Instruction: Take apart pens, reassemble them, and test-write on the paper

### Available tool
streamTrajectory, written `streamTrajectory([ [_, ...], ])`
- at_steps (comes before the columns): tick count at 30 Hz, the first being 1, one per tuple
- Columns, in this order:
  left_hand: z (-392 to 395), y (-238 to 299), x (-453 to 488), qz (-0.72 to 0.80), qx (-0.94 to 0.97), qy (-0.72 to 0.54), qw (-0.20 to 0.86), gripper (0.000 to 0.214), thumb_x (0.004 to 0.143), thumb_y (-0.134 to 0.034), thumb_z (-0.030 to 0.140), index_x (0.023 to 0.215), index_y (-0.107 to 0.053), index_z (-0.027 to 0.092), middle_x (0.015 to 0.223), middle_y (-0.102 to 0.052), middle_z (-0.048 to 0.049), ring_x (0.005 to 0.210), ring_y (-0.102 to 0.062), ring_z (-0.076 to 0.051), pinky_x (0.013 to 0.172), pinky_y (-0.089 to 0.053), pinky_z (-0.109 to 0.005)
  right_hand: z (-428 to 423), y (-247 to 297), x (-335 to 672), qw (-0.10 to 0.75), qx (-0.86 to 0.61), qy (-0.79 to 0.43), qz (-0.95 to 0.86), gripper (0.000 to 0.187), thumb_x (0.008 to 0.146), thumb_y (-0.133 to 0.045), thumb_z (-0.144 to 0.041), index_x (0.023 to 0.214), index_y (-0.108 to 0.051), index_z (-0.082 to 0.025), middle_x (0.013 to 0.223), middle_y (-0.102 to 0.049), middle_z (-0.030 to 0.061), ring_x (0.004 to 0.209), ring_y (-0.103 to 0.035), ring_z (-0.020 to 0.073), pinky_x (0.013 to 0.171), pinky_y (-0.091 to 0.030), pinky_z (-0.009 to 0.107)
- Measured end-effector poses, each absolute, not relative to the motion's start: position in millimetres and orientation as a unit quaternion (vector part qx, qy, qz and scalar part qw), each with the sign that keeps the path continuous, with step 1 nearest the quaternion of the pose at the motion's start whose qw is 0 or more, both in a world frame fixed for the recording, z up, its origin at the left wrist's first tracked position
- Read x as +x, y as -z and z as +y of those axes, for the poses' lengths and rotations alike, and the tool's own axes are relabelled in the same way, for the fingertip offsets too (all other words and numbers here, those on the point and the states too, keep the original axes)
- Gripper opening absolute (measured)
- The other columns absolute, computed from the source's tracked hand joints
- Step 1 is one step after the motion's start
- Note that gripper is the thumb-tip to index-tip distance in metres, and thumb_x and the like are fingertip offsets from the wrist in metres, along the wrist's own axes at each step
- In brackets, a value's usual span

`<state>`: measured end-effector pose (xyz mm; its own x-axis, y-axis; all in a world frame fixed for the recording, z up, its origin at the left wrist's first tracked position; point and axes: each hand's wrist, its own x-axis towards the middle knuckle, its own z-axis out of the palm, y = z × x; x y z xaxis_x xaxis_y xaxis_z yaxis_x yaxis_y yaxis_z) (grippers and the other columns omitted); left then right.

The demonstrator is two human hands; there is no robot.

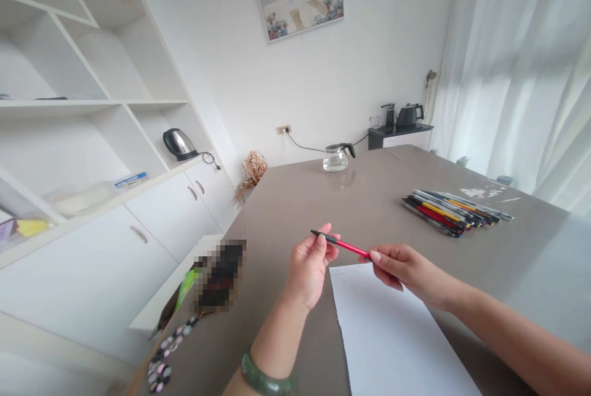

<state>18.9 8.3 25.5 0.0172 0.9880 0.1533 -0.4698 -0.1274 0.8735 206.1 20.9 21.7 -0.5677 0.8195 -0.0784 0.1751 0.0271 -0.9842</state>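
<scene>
A red pen (351, 248) with a black grip and tip is held between both hands above the table, its tip pointing left. My left hand (310, 263) pinches the black front part with thumb and fingers. At the other end, my right hand (399, 265) grips the rear of the pen, covering part of it. Below the hands lies a white sheet of paper (397, 334), with faint handwriting along its top edge. A pile of pens (450, 211) in black, red, yellow and clear rests to the right, beyond my right hand.
On the brown table (295, 199) stands a glass pot (335, 159) at the far end. White scraps (480, 191) lie past the pens. A beaded strand (170, 347) and a pixelated dark item (221, 276) are at the left edge. Shelves (92, 113) line the left wall.
</scene>
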Motion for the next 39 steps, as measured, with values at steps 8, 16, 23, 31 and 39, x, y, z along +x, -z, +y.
streamTrajectory([
  [8,10,-27,15,0.311,0.415,-0.631,0.577,0.03,0.076,-0.05,0.032,0.1,-0.056,0.015,0.09,-0.061,-0.0097,0.081,-0.055,-0.013,0.075,-0.039,-0.028,19,-21,207,0.23,-0.341,-0.643,-0.646,0.045,0.075,-0.035,-0.055,0.082,-0.053,-0.014,0.051,-0.026,-0.0062,0.044,-0.022,0.0057,0.043,-0.02,0.021],
  [16,10,-25,17,0.329,0.427,-0.644,0.543,0.018,0.075,-0.052,0.03,0.08,-0.059,0.015,0.086,-0.06,-0.0056,0.089,-0.055,-0.017,0.079,-0.039,-0.031,25,-18,212,0.248,-0.396,-0.555,-0.689,0.048,0.074,-0.032,-0.058,0.079,-0.053,-0.015,0.053,-0.029,-0.0045,0.048,-0.027,0.0072,0.045,-0.026,0.02],
  [23,14,-19,19,0.352,0.395,-0.667,0.525,0.019,0.072,-0.055,0.03,0.078,-0.06,0.013,0.082,-0.06,-0.0054,0.083,-0.057,-0.016,0.077,-0.041,-0.031,22,-18,209,0.259,-0.42,-0.411,-0.766,0.043,0.078,-0.029,-0.054,0.073,-0.05,-0.017,0.055,-0.036,-0.0028,0.05,-0.03,0.0083,0.047,-0.028,0.021],
  [31,15,-18,18,0.317,0.384,-0.661,0.561,0.024,0.073,-0.055,0.027,0.094,-0.059,0.015,0.087,-0.061,-0.0074,0.086,-0.055,-0.016,0.079,-0.039,-0.031,26,-16,213,0.256,-0.416,-0.451,-0.747,0.046,0.078,-0.028,-0.054,0.079,-0.054,-0.016,0.055,-0.036,-0.0024,0.049,-0.032,0.0083,0.045,-0.028,0.021],
  [39,18,-15,15,0.328,0.38,-0.685,0.528,0.014,0.069,-0.059,0.023,0.08,-0.063,0.014,0.082,-0.061,-0.0053,0.082,-0.056,-0.014,0.076,-0.04,-0.028,28,-15,216,0.261,-0.403,-0.474,-0.738,0.044,0.078,-0.03,-0.053,0.079,-0.054,-0.015,0.056,-0.035,-0.0024,0.05,-0.032,0.0081,0.046,-0.028,0.021],
])
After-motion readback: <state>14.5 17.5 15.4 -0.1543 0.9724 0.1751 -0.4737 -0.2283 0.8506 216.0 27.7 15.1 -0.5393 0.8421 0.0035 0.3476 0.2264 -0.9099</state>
